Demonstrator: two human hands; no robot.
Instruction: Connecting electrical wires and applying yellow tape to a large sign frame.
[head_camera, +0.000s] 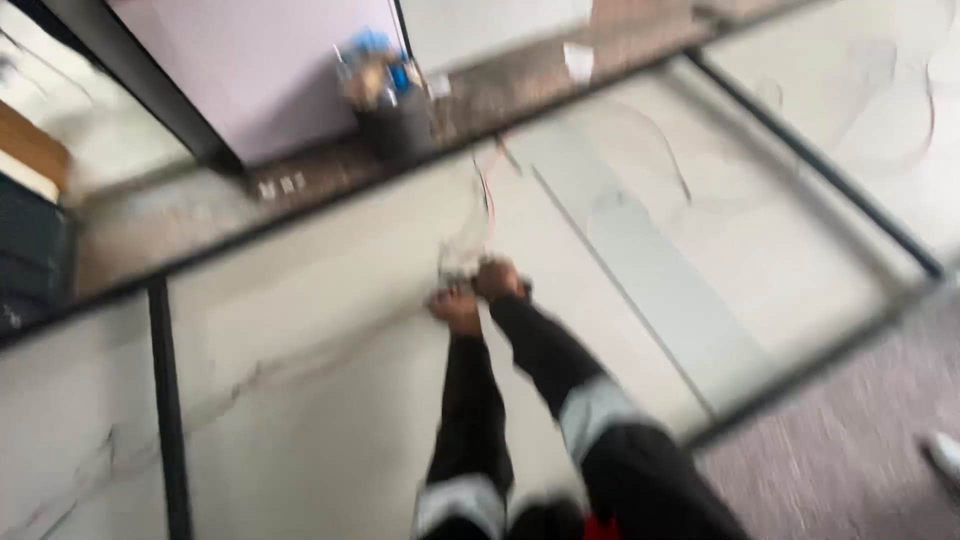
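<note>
Head view, heavily motion-blurred. Both my arms reach forward over a pale marble-patterned desk (320, 400), sleeves black with a grey band near each elbow.

My left hand (457, 308) and right hand (497, 277) sit close together, touching or nearly so, about midway across the desk and nearer its far edge than its near one. Between and just above them is a small tangle of thin wire (470, 240), pale with a reddish strand, which rises from the hands toward the far edge. Both hands are at the lower end of it. Grip state: the fingers of both hands look curled in on the wire, but the blur hides the fingertips, so I cannot tell whether either grip is pinching it or only resting against it.

A dark pen cup (392, 125) with blue-topped items stands at the far edge of the desk, well apart from the hands, in front of a pale lilac panel (260, 70). A long grey strip (640, 260) lies on the desk to the right of my hands, running diagonally toward the near right edge. Black frame bars (165, 400) divide the desk surface. Grey carpet floor (840, 440) shows past the near right corner.
</note>
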